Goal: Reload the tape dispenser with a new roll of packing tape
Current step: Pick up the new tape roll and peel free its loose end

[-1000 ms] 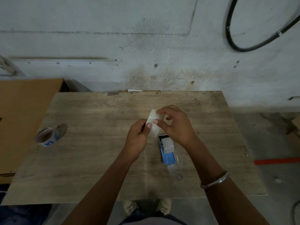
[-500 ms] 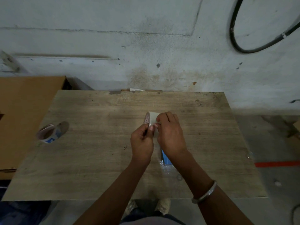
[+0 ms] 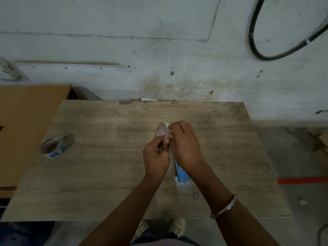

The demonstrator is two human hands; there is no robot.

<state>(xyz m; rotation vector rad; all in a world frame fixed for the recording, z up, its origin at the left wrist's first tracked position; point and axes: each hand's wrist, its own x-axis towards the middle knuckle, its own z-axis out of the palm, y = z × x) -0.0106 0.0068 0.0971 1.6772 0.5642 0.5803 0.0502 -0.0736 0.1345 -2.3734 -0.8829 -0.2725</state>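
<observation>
Above the blue dispenser (image 3: 182, 174) on the bench (image 3: 106, 174), the right hand (image 3: 184, 148) grips the new tape roll (image 3: 162, 130) while the left hand (image 3: 156, 157) pinches its edge, which should be peeled slowly and straight

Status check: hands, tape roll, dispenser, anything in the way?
Left hand and right hand both grip the white tape roll. Blue dispenser on table below, unloaded. Nothing blocking.
</observation>
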